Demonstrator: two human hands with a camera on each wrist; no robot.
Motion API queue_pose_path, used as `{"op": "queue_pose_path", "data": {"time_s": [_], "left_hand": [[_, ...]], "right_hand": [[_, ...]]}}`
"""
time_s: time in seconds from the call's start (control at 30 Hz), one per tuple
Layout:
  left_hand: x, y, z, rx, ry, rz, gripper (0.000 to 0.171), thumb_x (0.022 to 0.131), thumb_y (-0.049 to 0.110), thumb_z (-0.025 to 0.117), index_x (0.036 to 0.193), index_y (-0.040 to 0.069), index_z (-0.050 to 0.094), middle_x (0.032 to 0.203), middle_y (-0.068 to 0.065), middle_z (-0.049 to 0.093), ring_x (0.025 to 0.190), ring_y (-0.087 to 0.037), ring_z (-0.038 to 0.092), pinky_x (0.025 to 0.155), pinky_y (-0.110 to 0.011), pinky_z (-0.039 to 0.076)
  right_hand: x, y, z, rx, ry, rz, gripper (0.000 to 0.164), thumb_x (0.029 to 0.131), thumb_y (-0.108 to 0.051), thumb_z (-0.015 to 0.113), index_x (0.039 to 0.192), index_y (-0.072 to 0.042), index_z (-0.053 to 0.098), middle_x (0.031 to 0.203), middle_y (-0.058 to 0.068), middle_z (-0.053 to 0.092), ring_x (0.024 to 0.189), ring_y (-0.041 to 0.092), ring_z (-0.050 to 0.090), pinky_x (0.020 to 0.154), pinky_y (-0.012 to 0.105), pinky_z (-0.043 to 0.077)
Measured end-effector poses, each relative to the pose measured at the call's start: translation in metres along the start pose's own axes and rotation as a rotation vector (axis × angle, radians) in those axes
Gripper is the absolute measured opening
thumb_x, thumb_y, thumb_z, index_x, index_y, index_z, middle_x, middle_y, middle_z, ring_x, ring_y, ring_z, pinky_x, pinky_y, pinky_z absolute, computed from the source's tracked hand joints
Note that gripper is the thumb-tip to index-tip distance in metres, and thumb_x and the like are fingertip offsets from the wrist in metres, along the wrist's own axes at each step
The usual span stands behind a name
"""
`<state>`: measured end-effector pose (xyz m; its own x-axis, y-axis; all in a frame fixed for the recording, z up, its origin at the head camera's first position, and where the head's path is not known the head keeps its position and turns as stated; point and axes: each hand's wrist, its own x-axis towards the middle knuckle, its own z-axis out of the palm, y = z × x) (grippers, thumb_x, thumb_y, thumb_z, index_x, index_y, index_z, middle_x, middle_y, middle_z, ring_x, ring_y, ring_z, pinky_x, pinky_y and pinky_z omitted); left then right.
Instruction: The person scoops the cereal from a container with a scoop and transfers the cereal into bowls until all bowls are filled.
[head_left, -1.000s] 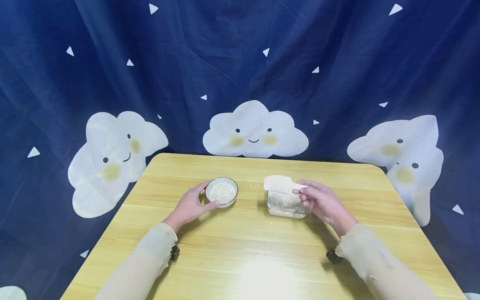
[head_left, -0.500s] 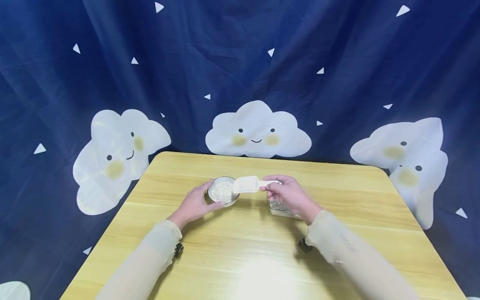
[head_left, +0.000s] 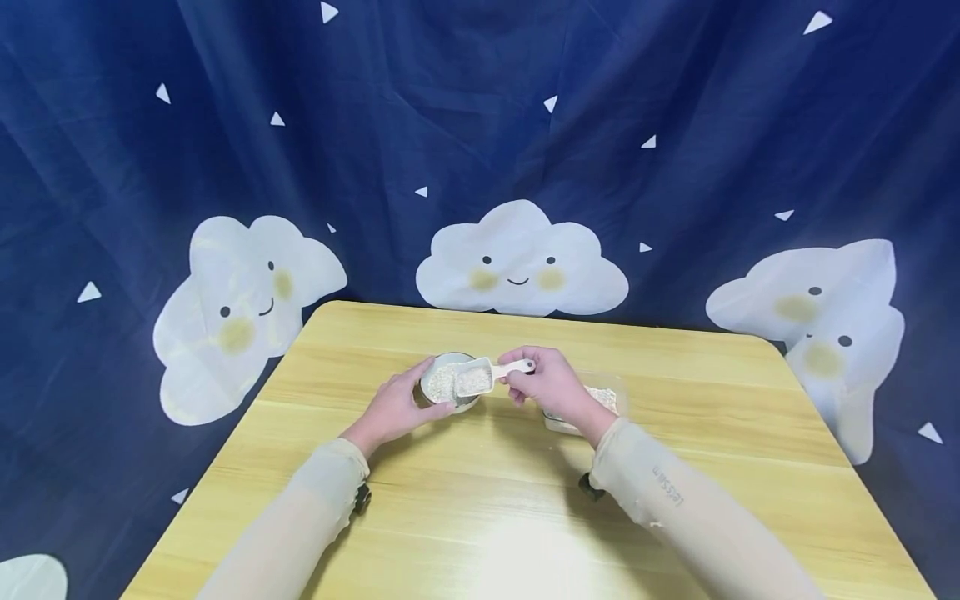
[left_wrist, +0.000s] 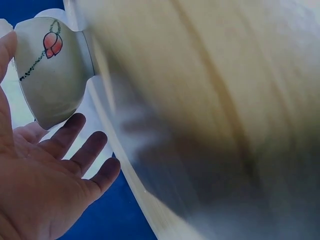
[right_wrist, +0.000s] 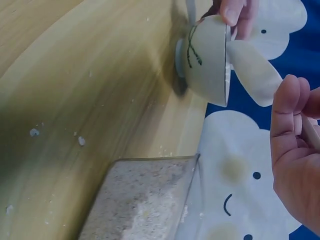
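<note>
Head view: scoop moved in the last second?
Yes, to the left: judged against the tub, the scoop has gone from above it to over the bowl.

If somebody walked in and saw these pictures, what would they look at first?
Probably the big smiling white cloud in the middle of the dark blue curtain, behind the table. Next, the pale scoop in the right hand, held over the bowl that the left hand holds. Up close, a red bud shows on the bowl's side.
</note>
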<state>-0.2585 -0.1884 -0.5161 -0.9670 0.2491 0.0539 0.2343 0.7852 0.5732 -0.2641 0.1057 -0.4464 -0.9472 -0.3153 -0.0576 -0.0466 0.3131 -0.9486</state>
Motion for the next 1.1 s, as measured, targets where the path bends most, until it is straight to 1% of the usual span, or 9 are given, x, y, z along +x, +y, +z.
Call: {"op": "queue_pose_path", "data": {"time_s": [0.1,0.23,0.37,0.47,0.6,0.7,0.77,0.9,1.1], "left_hand": [[-0.001,0.0,0.001,-0.005,-0.008,-0.015,0.108,0.087,0.07,0.076,0.169,0.017,0.032,0.166,-0.018,0.048,0.146,-0.046,0.052,0.121,-0.065,0.042],[-0.002,0.0,0.001,-0.016,-0.013,-0.026,0.108,0.086,0.07,0.077,0.17,0.018,0.032,0.167,-0.018,0.048,0.147,-0.046,0.051,0.122,-0.065,0.041],[-0.003,0.0,0.0,-0.039,-0.01,-0.021,0.108,0.087,0.069,0.078,0.169,0.016,0.032,0.166,-0.019,0.048,0.148,-0.047,0.05,0.123,-0.065,0.04],[-0.002,-0.001,0.0,-0.063,-0.011,-0.022,0.108,0.086,0.067,0.079,0.169,0.016,0.033,0.166,-0.02,0.048,0.15,-0.047,0.048,0.124,-0.064,0.039],[-0.002,-0.001,-0.001,-0.07,-0.01,-0.021,0.107,0.086,0.065,0.08,0.169,0.015,0.034,0.166,-0.021,0.048,0.15,-0.047,0.047,0.125,-0.064,0.038],[-0.002,-0.001,-0.001,-0.065,-0.01,-0.021,0.106,0.087,0.064,0.08,0.169,0.015,0.034,0.165,-0.022,0.048,0.15,-0.048,0.047,0.125,-0.064,0.038],[-0.001,-0.001,-0.001,-0.064,-0.011,-0.018,0.106,0.087,0.064,0.08,0.169,0.014,0.034,0.165,-0.022,0.048,0.15,-0.048,0.047,0.125,-0.064,0.038],[-0.001,0.0,-0.001,-0.067,-0.012,-0.016,0.107,0.087,0.065,0.08,0.169,0.014,0.034,0.165,-0.022,0.048,0.151,-0.048,0.047,0.125,-0.064,0.038],[-0.001,0.001,-0.001,-0.062,-0.014,-0.016,0.108,0.086,0.067,0.079,0.169,0.014,0.034,0.166,-0.021,0.047,0.15,-0.048,0.048,0.125,-0.065,0.038]], "right_hand": [[-0.001,-0.003,0.002,-0.051,-0.002,-0.007,0.033,0.093,-0.005,0.062,0.124,-0.006,0.073,0.088,0.007,0.082,0.066,0.019,0.071,0.058,0.026,0.055],[-0.003,-0.006,0.002,-0.09,-0.002,-0.016,0.033,0.093,-0.006,0.061,0.124,-0.008,0.073,0.084,0.005,0.081,0.065,0.02,0.072,0.052,0.023,0.045],[-0.004,-0.008,0.001,-0.114,0.004,-0.038,0.032,0.093,-0.006,0.062,0.123,-0.007,0.073,0.082,0.007,0.08,0.064,0.021,0.072,0.051,0.023,0.046],[-0.005,-0.011,0.0,-0.139,0.013,-0.045,0.03,0.094,-0.008,0.064,0.123,-0.009,0.073,0.078,0.008,0.078,0.065,0.024,0.072,0.049,0.022,0.043],[-0.006,-0.013,-0.002,-0.16,0.023,-0.041,0.03,0.095,-0.01,0.065,0.123,-0.01,0.073,0.074,0.008,0.075,0.072,0.037,0.074,0.047,0.021,0.039],[-0.007,-0.012,-0.004,-0.166,0.03,-0.038,0.031,0.095,-0.009,0.063,0.124,-0.01,0.073,0.075,0.009,0.074,0.077,0.043,0.075,0.046,0.022,0.04],[-0.006,-0.011,-0.005,-0.17,0.036,-0.034,0.033,0.094,-0.007,0.062,0.125,-0.01,0.073,0.077,0.011,0.075,0.078,0.044,0.075,0.044,0.022,0.039],[-0.005,-0.01,-0.005,-0.185,0.052,-0.045,0.036,0.092,-0.006,0.059,0.126,-0.011,0.073,0.078,0.011,0.076,0.074,0.039,0.075,0.044,0.023,0.041],[-0.005,-0.01,-0.005,-0.238,0.083,-0.105,0.038,0.092,-0.004,0.059,0.126,-0.009,0.074,0.079,0.009,0.076,0.065,0.019,0.07,0.052,0.026,0.053]]}}
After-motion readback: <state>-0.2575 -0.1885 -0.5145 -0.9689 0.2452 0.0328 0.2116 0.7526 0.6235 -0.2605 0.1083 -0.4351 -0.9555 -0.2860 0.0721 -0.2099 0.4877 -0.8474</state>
